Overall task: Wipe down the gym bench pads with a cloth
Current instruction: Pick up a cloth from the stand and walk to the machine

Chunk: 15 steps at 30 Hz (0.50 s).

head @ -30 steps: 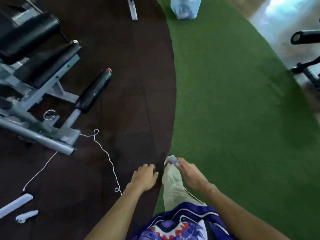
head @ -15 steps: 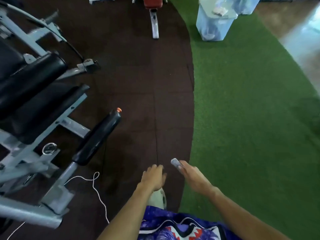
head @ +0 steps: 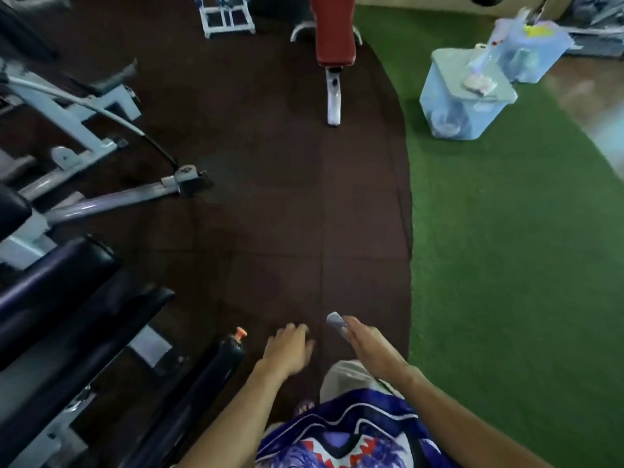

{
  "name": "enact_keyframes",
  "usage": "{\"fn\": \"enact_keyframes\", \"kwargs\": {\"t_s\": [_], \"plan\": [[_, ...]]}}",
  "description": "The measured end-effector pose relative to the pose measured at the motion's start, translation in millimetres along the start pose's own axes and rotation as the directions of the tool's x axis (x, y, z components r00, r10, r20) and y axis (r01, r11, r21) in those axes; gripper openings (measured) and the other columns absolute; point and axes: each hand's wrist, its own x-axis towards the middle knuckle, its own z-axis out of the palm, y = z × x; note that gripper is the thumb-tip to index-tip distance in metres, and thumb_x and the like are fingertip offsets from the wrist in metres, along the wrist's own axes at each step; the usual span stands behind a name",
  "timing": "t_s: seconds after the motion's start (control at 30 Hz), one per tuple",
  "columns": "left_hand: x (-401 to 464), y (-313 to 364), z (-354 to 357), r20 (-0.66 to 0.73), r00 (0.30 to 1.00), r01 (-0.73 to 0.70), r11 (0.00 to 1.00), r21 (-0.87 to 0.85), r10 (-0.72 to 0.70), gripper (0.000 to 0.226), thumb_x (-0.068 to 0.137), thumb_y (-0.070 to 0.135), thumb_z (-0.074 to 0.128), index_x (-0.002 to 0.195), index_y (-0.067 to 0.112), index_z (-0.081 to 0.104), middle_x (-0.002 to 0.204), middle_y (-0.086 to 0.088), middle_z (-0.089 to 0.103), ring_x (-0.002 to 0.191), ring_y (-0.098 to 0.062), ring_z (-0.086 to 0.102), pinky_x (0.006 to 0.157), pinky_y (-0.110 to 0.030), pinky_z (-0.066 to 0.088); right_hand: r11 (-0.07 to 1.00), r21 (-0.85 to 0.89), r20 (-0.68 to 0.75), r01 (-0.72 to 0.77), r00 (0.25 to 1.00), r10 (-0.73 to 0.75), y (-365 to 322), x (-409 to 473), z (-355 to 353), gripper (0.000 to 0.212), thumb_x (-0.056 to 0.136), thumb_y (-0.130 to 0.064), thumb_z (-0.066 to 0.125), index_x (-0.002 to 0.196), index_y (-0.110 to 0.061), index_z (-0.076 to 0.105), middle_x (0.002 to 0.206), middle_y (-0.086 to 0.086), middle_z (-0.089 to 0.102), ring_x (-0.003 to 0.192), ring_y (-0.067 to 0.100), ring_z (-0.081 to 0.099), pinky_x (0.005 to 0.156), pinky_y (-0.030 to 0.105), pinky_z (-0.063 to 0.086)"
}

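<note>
My right hand [head: 363, 339] is held out low over the dark rubber floor, pinching a small grey cloth [head: 335, 321] at its fingertips. My left hand [head: 288, 349] hangs beside it with the fingers loosely curled and nothing in it. Black bench pads [head: 50, 292] of a grey-framed machine fill the lower left, and a black roller pad [head: 216, 369] with an orange end cap sits just left of my left hand. A red bench pad [head: 334, 28] on a white frame stands far ahead at the top centre.
Green turf [head: 506, 265] covers the right side beyond the rubber floor [head: 270, 214]. A pale blue lidded bin [head: 462, 99] with items on top stands on the turf at upper right. Grey machine bars [head: 111, 201] reach in from the left. A white rack [head: 226, 15] stands at the top.
The view has tilted up and forward: the red bench and blue bin have come into view, and the black pads slid down to the lower left. Both hands keep their pose.
</note>
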Motion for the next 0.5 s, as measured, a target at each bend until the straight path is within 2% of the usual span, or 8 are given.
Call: {"fn": "enact_keyframes", "kwargs": {"t_s": [0.07,0.1,0.2,0.27,0.33,0.4,0.5], "plan": [[39,-2,-34,-0.005,1.000,0.027,0.999,-0.039,-0.028,0.041,0.104,0.040,0.040,0.139,0.020,0.049,0.140,-0.008,0.051,0.130,-0.030,0.050,0.107,-0.044,0.041,1.000,0.022,0.036,0.013,0.999,-0.014,-10,57,-23,0.033,0.108,-0.029,0.039,0.136,-0.018,0.054,0.108,-0.016,0.061,0.080,-0.020,0.056,0.073,-0.002,0.035],[60,-4,-51,-0.006,0.999,0.042,0.997,-0.061,-0.043,0.041,0.104,0.041,0.040,0.139,0.020,0.049,0.141,-0.008,0.051,0.130,-0.030,0.050,0.107,-0.043,0.041,1.000,0.022,0.059,0.012,0.998,-0.013,-16,86,-35,0.033,0.108,-0.031,0.039,0.135,-0.020,0.054,0.111,-0.016,0.061,0.084,-0.020,0.055,0.074,-0.003,0.034],[128,-12,-103,-0.019,0.994,0.105,0.987,-0.125,-0.109,0.041,0.104,0.041,0.040,0.139,0.021,0.049,0.141,-0.008,0.051,0.130,-0.029,0.050,0.107,-0.044,0.043,0.999,-0.014,0.129,0.044,0.991,-0.042,-31,179,-67,0.033,0.108,-0.034,0.037,0.135,-0.024,0.054,0.116,-0.016,0.064,0.096,-0.008,0.060,0.081,0.000,0.039],[166,-20,-142,-0.022,0.990,0.135,0.978,-0.160,-0.140,0.042,0.104,0.042,0.040,0.139,0.020,0.048,0.141,-0.009,0.051,0.130,-0.029,0.050,0.108,-0.045,0.043,0.996,-0.044,0.161,0.079,0.984,-0.071,-46,242,-90,0.036,0.108,-0.034,0.037,0.138,-0.022,0.053,0.124,-0.013,0.065,0.106,-0.002,0.063,0.094,0.014,0.047],[198,-28,-181,-0.025,0.982,0.178,0.965,-0.194,-0.186,0.043,0.104,0.041,0.040,0.140,0.019,0.048,0.141,-0.009,0.051,0.130,-0.029,0.050,0.108,-0.045,0.043,0.988,-0.074,0.205,0.132,0.972,-0.114,-65,297,-111,0.039,0.108,-0.036,0.037,0.141,-0.022,0.052,0.133,-0.008,0.064,0.119,0.006,0.062,0.103,0.026,0.047],[228,-36,-220,-0.028,0.972,0.219,0.946,-0.240,-0.232,0.043,0.105,0.040,0.038,0.142,0.020,0.046,0.143,-0.008,0.049,0.132,-0.028,0.049,0.109,-0.044,0.041,0.970,-0.144,0.284,0.196,0.947,-0.149,-85,354,-130,0.040,0.108,-0.038,0.035,0.142,-0.023,0.051,0.134,-0.003,0.065,0.121,0.013,0.062,0.104,0.033,0.047],[254,-56,-270,-0.045,0.956,0.256,0.904,-0.343,-0.288,0.045,0.105,0.040,0.037,0.145,0.020,0.043,0.144,-0.008,0.048,0.133,-0.027,0.047,0.110,-0.044,0.039,0.941,-0.229,0.378,0.249,0.914,-0.149,-131,431,-148,0.040,0.107,-0.045,0.032,0.138,-0.029,0.049,0.123,0.000,0.069,0.107,0.017,0.067,0.096,0.041,0.052]]}}
